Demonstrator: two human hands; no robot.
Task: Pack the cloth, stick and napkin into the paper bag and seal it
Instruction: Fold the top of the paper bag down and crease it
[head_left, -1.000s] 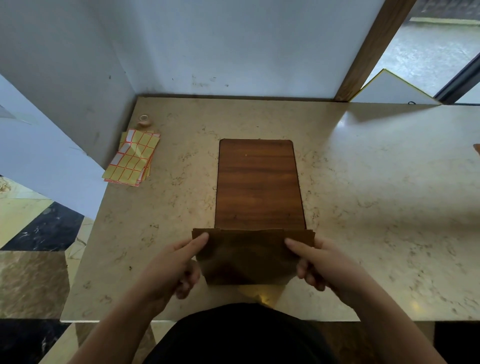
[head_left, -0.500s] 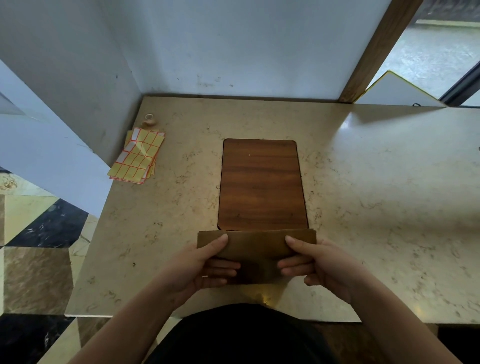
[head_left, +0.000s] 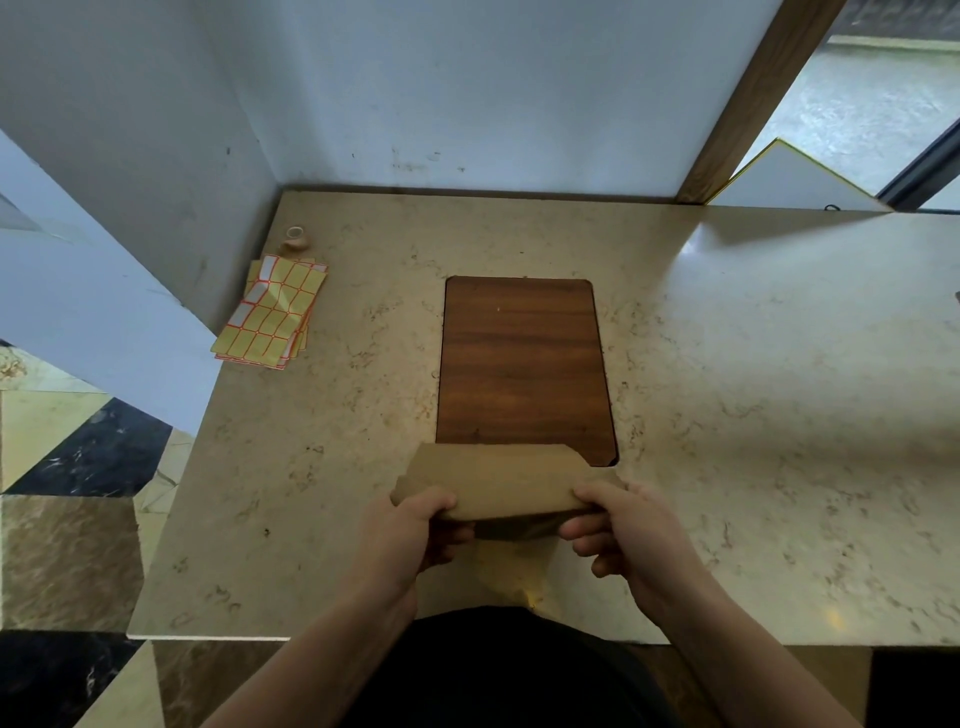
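A brown paper bag (head_left: 501, 483) lies across the near end of a dark wooden board (head_left: 522, 364), its top flap folded over into a flat band. My left hand (head_left: 415, 535) grips the bag's left end with the thumb on top. On the bag's right end my right hand (head_left: 623, 535) holds in the same way. The cloth, stick and napkin are not visible anywhere; whether they are inside the bag cannot be told.
A stack of yellow sticker sheets (head_left: 272, 312) lies at the left of the beige marble table (head_left: 753, 415), with a small tape roll (head_left: 296, 236) behind it. White walls close the back and left. The table's front edge runs just below my hands.
The bag's upper part has been folded down over itself, from a wide open sheet to a narrow band. Both hands moved from the top corners to gripping the folded ends.
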